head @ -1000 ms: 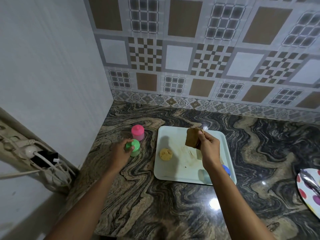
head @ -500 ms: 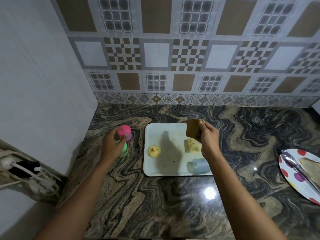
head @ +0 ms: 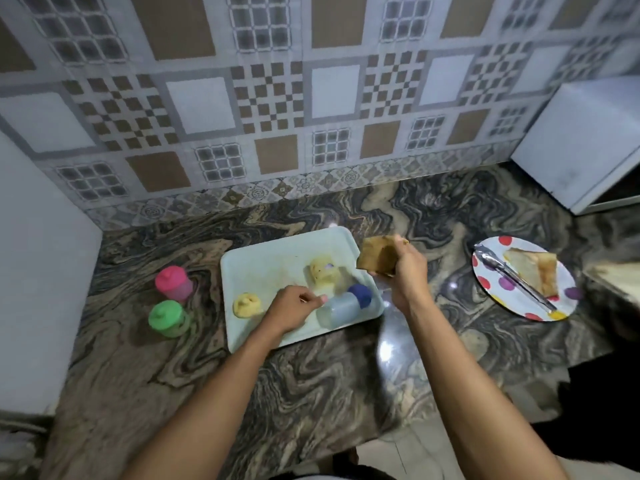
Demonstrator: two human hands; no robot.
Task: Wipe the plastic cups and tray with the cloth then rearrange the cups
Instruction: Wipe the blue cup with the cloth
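A pale tray (head: 273, 258) lies on the marble counter. On it stand two yellow-lidded cups, one at the front left (head: 246, 305) and one near the middle (head: 323, 273). A blue-lidded cup (head: 344, 304) lies on its side at the tray's front right. My left hand (head: 294, 306) hovers over the tray with fingers apart, between the front yellow cup and the blue cup, holding nothing. My right hand (head: 403, 273) is beside the tray's right edge, shut on a brown cloth (head: 375, 258). A pink-lidded cup (head: 172, 282) and a green-lidded cup (head: 168, 317) stand upright left of the tray.
A polka-dot plate (head: 498, 289) at the right carries metal tongs (head: 512, 277) and a slice of bread (head: 535, 271). A white box (head: 585, 143) stands at the back right. The white wall (head: 41, 271) closes off the left side. The counter's front edge is near my elbows.
My left hand let go of the cups left of the tray and moved right over the tray. The view has swung to the right. My right hand still holds the cloth.
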